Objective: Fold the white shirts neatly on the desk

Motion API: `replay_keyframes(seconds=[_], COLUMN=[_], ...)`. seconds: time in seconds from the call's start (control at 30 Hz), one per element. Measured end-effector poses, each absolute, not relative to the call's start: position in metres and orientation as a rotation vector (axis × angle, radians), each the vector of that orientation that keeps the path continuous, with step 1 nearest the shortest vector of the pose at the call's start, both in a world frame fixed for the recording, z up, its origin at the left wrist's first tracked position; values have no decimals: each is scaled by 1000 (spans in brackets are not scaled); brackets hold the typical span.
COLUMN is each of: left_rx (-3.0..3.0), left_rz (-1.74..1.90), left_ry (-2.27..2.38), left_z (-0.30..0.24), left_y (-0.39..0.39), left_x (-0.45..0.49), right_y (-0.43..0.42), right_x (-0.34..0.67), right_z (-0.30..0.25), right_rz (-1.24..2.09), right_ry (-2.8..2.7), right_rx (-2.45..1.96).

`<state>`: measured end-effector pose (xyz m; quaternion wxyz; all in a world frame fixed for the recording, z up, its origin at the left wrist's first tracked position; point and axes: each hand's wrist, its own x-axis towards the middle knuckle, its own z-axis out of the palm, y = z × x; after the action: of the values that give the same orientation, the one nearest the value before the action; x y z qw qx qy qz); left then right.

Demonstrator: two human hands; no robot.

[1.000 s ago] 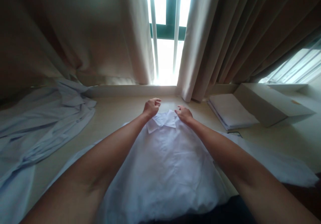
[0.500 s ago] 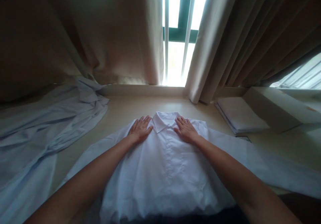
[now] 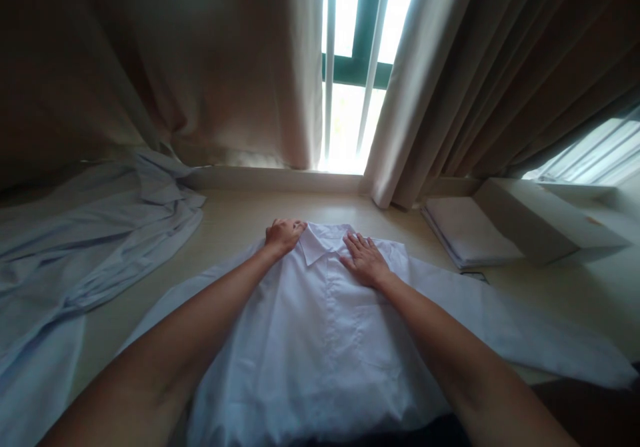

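Observation:
A white collared shirt [image 3: 305, 340] lies front up before me, its collar pointing away toward the window and its sleeves spread to both sides. At the left shoulder, beside the collar [image 3: 315, 243], my left hand [image 3: 285, 235] has its fingers curled closed on the shirt's edge. The fingertips are partly hidden. My right hand [image 3: 367, 259] rests flat on the shirt just right of the collar, fingers stretched out. A chest pocket [image 3: 375, 330] shows below the right hand.
Rumpled white garments [image 3: 115, 233] are heaped on the left of the pale table [image 3: 245, 203]. Folded white cloth [image 3: 470, 230] lies at the right, next to a box [image 3: 545, 223]. Beige curtains [image 3: 240, 87] hang behind, around a bright barred window [image 3: 350, 120]. A small dark-edged item [image 3: 475, 277] lies near the right sleeve.
My left hand has gone from lying flat to curled fingers at the shirt's shoulder, slightly farther away. My right hand stays flat. The view has shifted slightly.

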<state>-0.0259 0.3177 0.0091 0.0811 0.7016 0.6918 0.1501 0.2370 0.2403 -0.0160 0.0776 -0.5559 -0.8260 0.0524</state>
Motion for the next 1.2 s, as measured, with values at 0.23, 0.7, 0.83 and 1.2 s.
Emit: replay_keyframes(seconds=[0.23,0.7,0.83,1.2], left_rx=[1952,1887,1867,2011], left_rz=[283,332,267,719], left_ry=[1983,1975,2042,2176], left_z=[25,17,21,10], left_y=[367,379,377,337], left_x=[12,-1,-3,-11], right_y=[242,242,242,242], right_x=[238,239,239,239], right_z=[-16,-17,-17,-17], right_rz=[131,129,116,152], right_ry=[-2463,-2448,-2442,-2448], right_rx=[-1669,-1666,-1652,-1669])
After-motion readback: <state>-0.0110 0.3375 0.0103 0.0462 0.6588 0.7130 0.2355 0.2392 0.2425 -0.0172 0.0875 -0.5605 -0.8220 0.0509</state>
